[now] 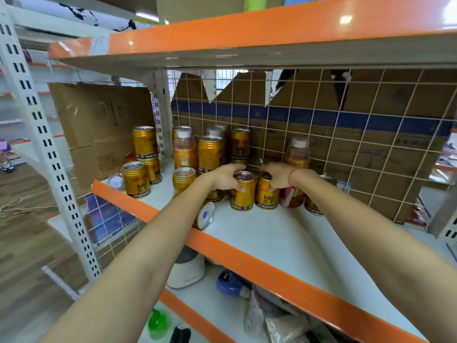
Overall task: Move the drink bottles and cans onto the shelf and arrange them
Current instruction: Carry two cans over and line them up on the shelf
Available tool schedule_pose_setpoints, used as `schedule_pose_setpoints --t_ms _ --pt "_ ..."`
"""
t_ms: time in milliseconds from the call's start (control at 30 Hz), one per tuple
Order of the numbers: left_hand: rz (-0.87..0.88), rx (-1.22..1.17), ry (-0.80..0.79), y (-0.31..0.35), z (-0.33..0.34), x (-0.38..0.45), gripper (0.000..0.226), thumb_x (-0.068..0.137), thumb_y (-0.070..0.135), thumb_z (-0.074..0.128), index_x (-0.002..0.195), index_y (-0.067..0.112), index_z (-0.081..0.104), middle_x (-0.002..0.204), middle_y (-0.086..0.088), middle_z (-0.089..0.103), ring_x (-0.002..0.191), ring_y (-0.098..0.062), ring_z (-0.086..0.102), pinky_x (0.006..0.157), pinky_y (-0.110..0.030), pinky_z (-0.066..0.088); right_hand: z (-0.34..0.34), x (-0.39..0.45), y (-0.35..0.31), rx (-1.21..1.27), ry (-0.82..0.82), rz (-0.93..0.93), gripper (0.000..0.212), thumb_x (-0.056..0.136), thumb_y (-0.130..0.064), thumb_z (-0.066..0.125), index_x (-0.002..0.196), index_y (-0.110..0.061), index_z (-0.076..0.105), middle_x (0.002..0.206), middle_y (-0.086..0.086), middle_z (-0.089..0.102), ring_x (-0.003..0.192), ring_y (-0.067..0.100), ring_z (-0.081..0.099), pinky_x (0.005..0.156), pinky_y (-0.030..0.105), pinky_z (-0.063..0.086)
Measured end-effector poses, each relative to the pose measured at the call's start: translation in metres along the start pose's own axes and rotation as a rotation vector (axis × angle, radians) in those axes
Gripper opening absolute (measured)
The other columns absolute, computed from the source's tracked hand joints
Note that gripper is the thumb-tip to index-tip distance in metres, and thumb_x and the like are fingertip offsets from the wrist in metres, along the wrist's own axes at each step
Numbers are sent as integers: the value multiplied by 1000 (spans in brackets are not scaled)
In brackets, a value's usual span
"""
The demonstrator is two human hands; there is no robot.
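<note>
Most gold cans stand on the shelf (pixel 259 233); left hand (pixel 226 178) and right hand (pixel 278 175) fingers each clamp one upright can, one fallen can (pixel 204 216) remains.

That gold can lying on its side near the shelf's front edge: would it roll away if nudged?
Probably: the tipped can lies on its round side on the smooth shelf, close to the orange lip. It looks rigid metal, so unlikely to dent.

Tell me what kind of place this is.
Probably a small shop or its stockroom. Slotted metal shelving with orange edges, a wire grid back panel, and many identical gold Red Bull cans stocked beside cardboard cartons suggest retail shelving.
</note>
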State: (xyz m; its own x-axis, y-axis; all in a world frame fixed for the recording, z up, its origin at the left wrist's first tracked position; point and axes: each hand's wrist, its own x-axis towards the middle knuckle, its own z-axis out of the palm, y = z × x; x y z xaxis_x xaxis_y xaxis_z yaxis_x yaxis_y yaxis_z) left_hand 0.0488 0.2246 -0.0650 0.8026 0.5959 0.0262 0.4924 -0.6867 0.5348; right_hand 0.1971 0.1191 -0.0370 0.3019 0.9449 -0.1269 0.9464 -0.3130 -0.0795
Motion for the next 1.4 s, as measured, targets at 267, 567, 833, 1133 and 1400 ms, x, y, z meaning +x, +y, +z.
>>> schedule_pose_setpoints --t_ms 267,567,833,1133,1400 --pt "-29 125 35 4 -4 -2 72 75 44 76 135 14 50 134 -7 54 119 -23 52 92 -31 47 -15 -6 5 -67 -46 -37 60 74 -30 71 130 -25 50 124 0 56 105 24 56 91 42 50" --pt "-107 418 130 20 1 -9 82 73 65 67 128 8 48 125 -11 51 109 -27 54 83 -34 49 -24 -21 6 -121 -142 -21 62 80 -26 69 137 -23 45 137 5 49 119 28 49 96 43 46" --pt "11 232 -108 18 -1 -9 84 82 25 73 150 15 24 152 -6 32 137 -25 35 106 -35 39 -9 -29 6 -22 -209 17 88 79 -33 71 148 -29 17 153 7 27 133 35 35 101 49 41" --pt "41 245 -69 16 -7 -8 70 72 23 81 133 15 48 131 -5 52 120 -25 50 88 -30 46 1 -34 11 66 -82 -43 79 75 -24 76 141 -18 34 138 8 47 118 28 51 97 40 47" --pt "22 246 -167 41 -17 -31 69 71 22 82 128 17 44 125 -6 52 109 -22 51 81 -29 46 -10 -65 17 93 -82 -37 76 71 -25 78 136 -19 38 127 4 54 108 27 57 92 43 52"
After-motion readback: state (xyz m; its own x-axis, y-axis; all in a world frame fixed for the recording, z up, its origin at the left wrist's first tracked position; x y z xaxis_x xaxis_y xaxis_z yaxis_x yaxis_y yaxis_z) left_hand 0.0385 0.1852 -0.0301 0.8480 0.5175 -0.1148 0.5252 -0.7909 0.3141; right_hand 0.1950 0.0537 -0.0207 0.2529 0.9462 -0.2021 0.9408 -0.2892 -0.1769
